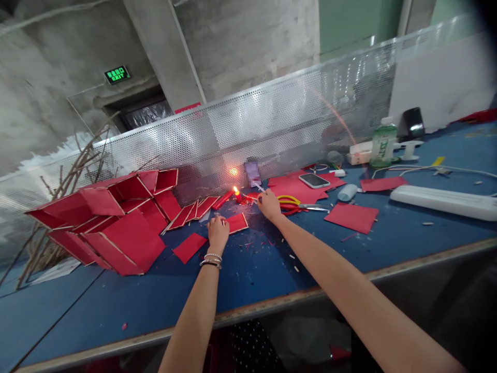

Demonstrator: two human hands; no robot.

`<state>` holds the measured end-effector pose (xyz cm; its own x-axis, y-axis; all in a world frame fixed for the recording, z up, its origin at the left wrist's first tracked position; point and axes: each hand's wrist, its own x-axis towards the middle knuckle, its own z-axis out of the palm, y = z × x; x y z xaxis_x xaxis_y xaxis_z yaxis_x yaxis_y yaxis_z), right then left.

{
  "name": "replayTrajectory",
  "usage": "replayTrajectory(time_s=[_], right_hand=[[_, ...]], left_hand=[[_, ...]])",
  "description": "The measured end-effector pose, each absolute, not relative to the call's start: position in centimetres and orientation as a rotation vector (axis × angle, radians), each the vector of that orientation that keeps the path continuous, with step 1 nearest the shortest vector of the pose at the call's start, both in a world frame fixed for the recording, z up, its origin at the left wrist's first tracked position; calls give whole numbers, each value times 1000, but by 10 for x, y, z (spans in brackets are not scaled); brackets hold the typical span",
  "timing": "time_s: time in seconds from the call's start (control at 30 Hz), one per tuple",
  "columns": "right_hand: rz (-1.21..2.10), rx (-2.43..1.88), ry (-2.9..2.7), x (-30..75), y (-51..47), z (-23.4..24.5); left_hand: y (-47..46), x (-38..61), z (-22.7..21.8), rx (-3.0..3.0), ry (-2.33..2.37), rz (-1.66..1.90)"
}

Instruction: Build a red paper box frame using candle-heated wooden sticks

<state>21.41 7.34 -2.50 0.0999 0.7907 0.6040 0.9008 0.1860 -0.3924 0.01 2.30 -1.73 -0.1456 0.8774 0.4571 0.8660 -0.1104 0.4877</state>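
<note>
My left hand [218, 232], wearing bracelets at the wrist, is closed on the left end of a small red panel [238, 223] with a pale wooden edge, low over the table. Beyond it, a candle flame [236, 190] burns on a short candle. My right hand [268, 205] pinches a thin pale stick [259, 187]; a slim tip also reaches from its fingers toward the candle. Close to the right hand lie scissors [312, 207] and a yellow-handled tool [289, 199]. A loose red piece [190, 247] rests left of my left hand.
A stack of red open boxes [128, 223] stands at left, before bundled twigs [50, 243]. A phone [314, 180] lies on red sheets [283, 186]. At right are a green bottle [383, 142] and a white power strip [442, 202]. A perforated metal screen [272, 119] backs the table.
</note>
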Motion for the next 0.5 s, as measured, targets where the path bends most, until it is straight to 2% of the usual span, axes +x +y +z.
replayTrajectory(time_s=[0.23,0.37,0.5], right_hand=[[-100,-1284,-1814,192,63,-20],[-114,-1122,-1970,172,53,-22],[-195,-1083,-2035,166,47,-22]], left_hand=[[15,5,-5,2048,1811,1467],[-2,15,9,1848,1541,1707],[-4,18,13,1819,1456,1611]])
